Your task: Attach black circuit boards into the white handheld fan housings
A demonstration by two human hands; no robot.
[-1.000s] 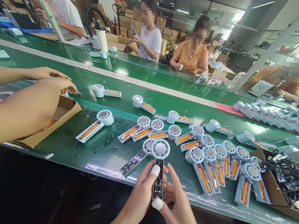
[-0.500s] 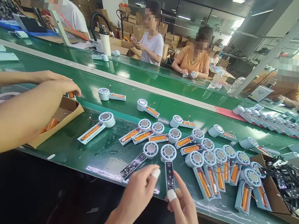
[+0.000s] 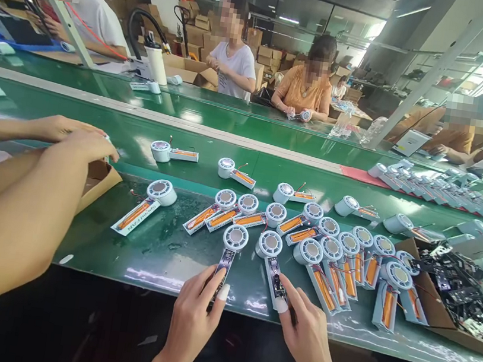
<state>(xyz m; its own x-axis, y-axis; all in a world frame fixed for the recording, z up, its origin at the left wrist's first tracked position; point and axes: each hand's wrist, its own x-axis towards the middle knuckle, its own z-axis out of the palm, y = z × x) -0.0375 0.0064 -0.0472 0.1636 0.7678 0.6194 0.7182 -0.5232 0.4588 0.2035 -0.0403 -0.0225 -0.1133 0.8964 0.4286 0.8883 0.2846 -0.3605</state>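
My left hand [image 3: 199,307] is closed around the handle of a light-blue handheld fan [image 3: 236,238] whose round head points away from me. Its dark circuit board partly shows above my fingers. Beside it, my right hand [image 3: 305,319] pinches the lower handle of a second handheld fan [image 3: 269,245], also with a black circuit board [image 3: 274,274] in its open handle. White covers sit on both thumb tips. Just beyond and to the right lie several more open fans [image 3: 309,251] with orange batteries in their handles.
A co-worker's forearms [image 3: 13,233] reach over a cardboard box [image 3: 104,182] at left. At right stands a box of circuit boards [image 3: 462,290]. More fans lie along the green conveyor belt [image 3: 197,178]. Other people sit across the line, near a white cup [image 3: 155,64].
My left hand has moved left and taken hold of the left fan's handle, which has swung round to point more toward me. My right hand keeps its fan. The view has shifted slightly.
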